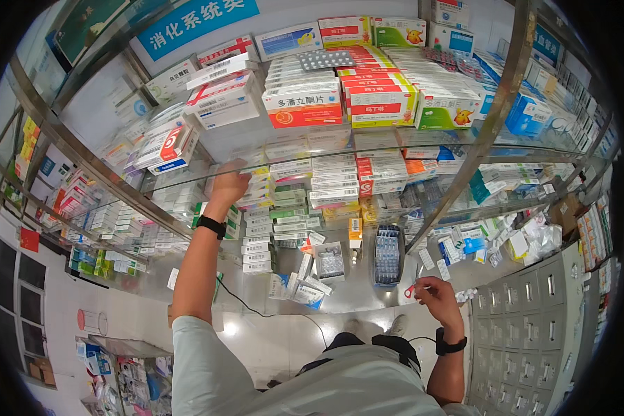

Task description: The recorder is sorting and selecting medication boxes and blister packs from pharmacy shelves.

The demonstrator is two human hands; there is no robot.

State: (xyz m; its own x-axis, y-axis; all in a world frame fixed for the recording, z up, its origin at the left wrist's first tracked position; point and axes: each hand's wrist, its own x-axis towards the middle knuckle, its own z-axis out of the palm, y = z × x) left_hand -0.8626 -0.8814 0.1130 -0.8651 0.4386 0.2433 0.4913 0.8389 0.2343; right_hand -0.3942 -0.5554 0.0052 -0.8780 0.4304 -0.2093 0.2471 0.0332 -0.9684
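My left hand (231, 182) reaches in at the glass shelf edge, beside a stack of white and yellow medicine boxes (256, 191) on the tier below. Its fingers blur behind the glass, so any grip is hidden. My right hand (438, 299) hovers at the counter's front edge with fingers curled. Close to its fingertips lie red-handled scissors (409, 291); whether they touch is unclear. Between the hands, the metal counter (361, 294) carries a box of blister packs (387, 257), an opened white carton (329, 261), loose small cartons (308, 295) and stacked white boxes (257, 257).
Above, the glass shelf (229, 135) holds rows of medicine boxes (379, 104), with a blister pack (326, 60) on top. Metal posts (463, 161) frame it. A black cable (244, 304) trails off the counter. Grey drawers (525, 307) stand right; a glass case (130, 346) stands lower left.
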